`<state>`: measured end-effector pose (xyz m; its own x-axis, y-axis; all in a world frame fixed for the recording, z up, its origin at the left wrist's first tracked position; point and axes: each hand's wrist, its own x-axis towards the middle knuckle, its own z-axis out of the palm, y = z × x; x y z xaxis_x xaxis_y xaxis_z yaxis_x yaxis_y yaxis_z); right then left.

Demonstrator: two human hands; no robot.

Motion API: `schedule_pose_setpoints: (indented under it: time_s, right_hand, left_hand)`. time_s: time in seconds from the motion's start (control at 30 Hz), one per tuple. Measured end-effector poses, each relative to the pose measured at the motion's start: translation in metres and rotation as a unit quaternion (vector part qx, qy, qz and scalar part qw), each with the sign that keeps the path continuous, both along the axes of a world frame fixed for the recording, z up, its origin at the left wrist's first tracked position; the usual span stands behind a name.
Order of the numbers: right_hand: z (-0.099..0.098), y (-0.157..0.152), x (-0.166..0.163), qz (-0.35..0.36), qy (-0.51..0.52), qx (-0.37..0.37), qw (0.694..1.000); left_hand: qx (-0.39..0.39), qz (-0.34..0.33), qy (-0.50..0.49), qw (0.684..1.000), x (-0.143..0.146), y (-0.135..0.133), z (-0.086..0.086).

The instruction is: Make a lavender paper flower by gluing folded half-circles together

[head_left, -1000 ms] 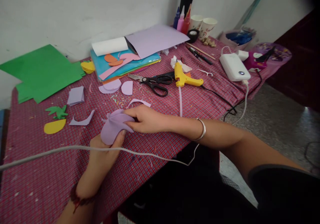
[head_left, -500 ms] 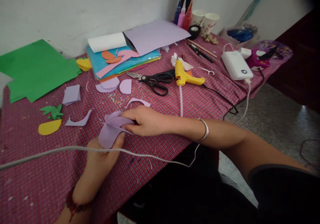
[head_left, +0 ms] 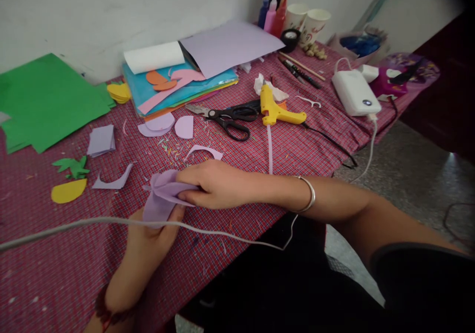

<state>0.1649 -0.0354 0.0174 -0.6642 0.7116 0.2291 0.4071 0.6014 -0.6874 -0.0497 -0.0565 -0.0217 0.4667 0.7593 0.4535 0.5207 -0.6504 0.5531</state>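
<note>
Between my hands, above the front of the table, is a purple paper flower (head_left: 160,205) of folded, overlapping petals. My left hand (head_left: 154,241) supports it from below, thumb pressed against its near side. My right hand (head_left: 211,184) pinches a petal at the flower's right side between thumb and fingers. Just beyond lie curved purple paper offcuts (head_left: 111,178) and cut purple half-rounds (head_left: 184,126). A small stack of purple paper pieces (head_left: 101,140) sits farther left, near a green paper leaf cutout (head_left: 72,166) and a yellow half-round (head_left: 69,191).
Black-handled scissors (head_left: 226,120) and a yellow glue gun (head_left: 278,110) lie past my right hand. A white cable (head_left: 92,220) crosses in front of my left wrist. Coloured sheets (head_left: 137,83), paper cups (head_left: 313,26) and a white power bank (head_left: 356,93) stand or lie farther back.
The flower has tilted slightly, and its near petal now looks narrower and more upright. Both hands keep hold of it. The view has shifted a little.
</note>
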Motion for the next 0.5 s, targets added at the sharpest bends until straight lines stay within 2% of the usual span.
schedule_pose_setpoints:
  time_s: [0.5]
  right_hand:
    - [0.0015,-0.0002,0.0005,0.001,-0.03,0.005,1.0]
  left_hand:
    - [-0.022,0.035,0.029,0.999,0.0,0.0013,0.0046]
